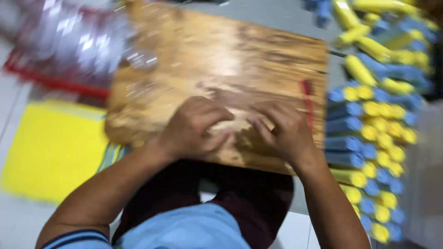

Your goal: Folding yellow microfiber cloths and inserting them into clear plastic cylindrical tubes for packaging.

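Small pale item (220, 130), pinched between both hands at near edge of wooden board (221, 60), centre of view. Too blurred to identify, possibly a slip of material or a small part.
Left hand (194, 129): fingers curled, pressed together over the item, knuckles up.
Right hand (281, 131): fingers bent, tips down on the board, touching the item's right end.
Hands nearly meeting, no gap worth noting.
Board resting across lap, tilted slightly, worn and stained. Thin red stick (307, 103) lying on the board just right of right hand, untouched.
Step in hand, by judgement: working or shaping the item against the board, mid-manipulation rather than pick or place.
Next move likely needs firm downward pressure and both hands kept close; slip risk if the board shifts.
Right of board: dense stack of blue and yellow tubes (374, 133), ends facing up.
Left: yellow sheet (50, 147) on floor, beyond it red tray (50, 83) with shiny clear pieces (78, 39), heavily blurred.
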